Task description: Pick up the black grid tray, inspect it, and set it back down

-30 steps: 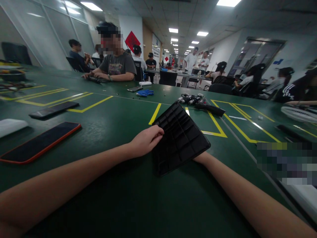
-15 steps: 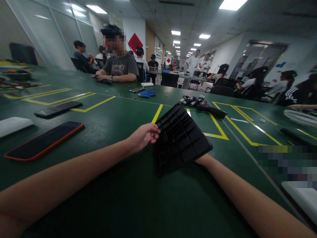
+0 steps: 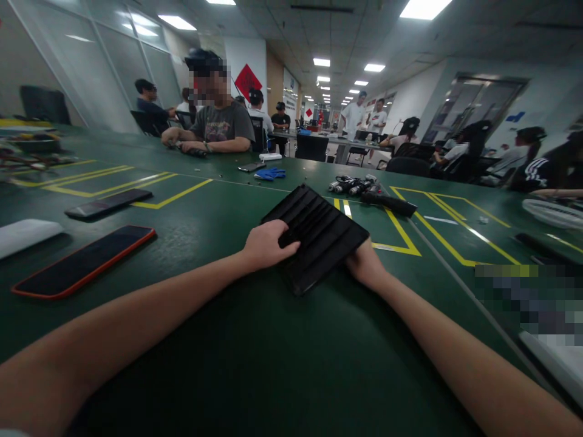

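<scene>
A flat black plastic tray [image 3: 319, 233] with raised ribs across its face is held up over the green table, tilted, one corner towards me. My left hand [image 3: 269, 244] grips its near left edge, thumb on top and the other fingers hidden beneath it. My right hand [image 3: 365, 264] is at the right edge, fingers out of sight behind and under the tray. Between the ribs it is too dark to make out whether anything lies there.
To the left lie an orange-edged phone [image 3: 86, 261], a dark phone [image 3: 109, 203] and a white object [image 3: 27, 235]. Beyond the tray are a blue glove [image 3: 270, 174], a bundle of cables [image 3: 353, 185] and a black bar-shaped object [image 3: 389, 204]. Across the table sits a person [image 3: 223, 124].
The tray has tipped flatter and turned, its far corner shifting left. My left hand, loosely curled at its edge before, now clasps it, thumb on top. My right hand shows more.
</scene>
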Demonstrator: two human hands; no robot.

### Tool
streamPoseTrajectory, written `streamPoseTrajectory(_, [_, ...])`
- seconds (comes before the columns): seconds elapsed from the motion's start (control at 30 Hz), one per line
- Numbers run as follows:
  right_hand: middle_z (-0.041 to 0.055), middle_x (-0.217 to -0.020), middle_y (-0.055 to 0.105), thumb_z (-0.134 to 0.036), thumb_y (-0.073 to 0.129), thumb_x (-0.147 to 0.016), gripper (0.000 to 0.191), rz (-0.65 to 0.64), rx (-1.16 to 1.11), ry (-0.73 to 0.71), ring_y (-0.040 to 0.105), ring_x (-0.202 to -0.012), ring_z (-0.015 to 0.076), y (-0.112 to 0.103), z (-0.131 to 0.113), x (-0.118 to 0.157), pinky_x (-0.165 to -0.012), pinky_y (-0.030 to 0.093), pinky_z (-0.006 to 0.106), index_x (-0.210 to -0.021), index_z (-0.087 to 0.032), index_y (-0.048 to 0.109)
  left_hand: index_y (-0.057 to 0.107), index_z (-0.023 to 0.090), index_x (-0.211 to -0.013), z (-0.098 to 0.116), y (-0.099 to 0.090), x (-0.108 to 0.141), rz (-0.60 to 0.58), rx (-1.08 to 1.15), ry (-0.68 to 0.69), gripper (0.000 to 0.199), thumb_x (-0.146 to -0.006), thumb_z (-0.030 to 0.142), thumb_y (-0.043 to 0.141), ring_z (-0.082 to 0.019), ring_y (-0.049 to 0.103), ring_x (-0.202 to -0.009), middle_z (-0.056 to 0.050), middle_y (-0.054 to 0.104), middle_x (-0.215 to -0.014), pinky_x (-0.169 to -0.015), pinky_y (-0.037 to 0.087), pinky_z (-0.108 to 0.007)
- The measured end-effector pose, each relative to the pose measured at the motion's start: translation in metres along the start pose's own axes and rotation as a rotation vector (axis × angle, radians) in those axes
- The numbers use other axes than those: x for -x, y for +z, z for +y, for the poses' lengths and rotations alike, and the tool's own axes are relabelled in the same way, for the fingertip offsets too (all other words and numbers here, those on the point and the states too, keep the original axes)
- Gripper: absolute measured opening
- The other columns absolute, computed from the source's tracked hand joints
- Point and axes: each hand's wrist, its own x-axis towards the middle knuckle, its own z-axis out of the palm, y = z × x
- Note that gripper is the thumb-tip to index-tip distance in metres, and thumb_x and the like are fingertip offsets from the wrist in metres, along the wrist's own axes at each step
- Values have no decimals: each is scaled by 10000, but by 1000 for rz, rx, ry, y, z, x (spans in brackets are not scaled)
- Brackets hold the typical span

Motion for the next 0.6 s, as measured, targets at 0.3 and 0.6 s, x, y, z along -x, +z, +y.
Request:
streamPoseTrajectory(0.3, [188,-1139,538,-325,445,-830,574,-42,471,635,469,-1034,348,-29,58,-1,-853,380,484,-1362,-150,318,653,85,-865,-54,19,-77,-81,-218,-526,524,-731,550,450,-313,613,-842,-178,652,-894,-650,460,-355])
streamPoseTrajectory(0.6, [163,-1204,504,-313,452,-816,462,90,594,470,384,-1147,350,-25,45,1,-951,287,567,-1240,-130,474,539,28,-1129,-44,16,-60,264,-163,-115,378,-861,163,310,-252,552,-961,-180,587,-1005,-845,452,-368])
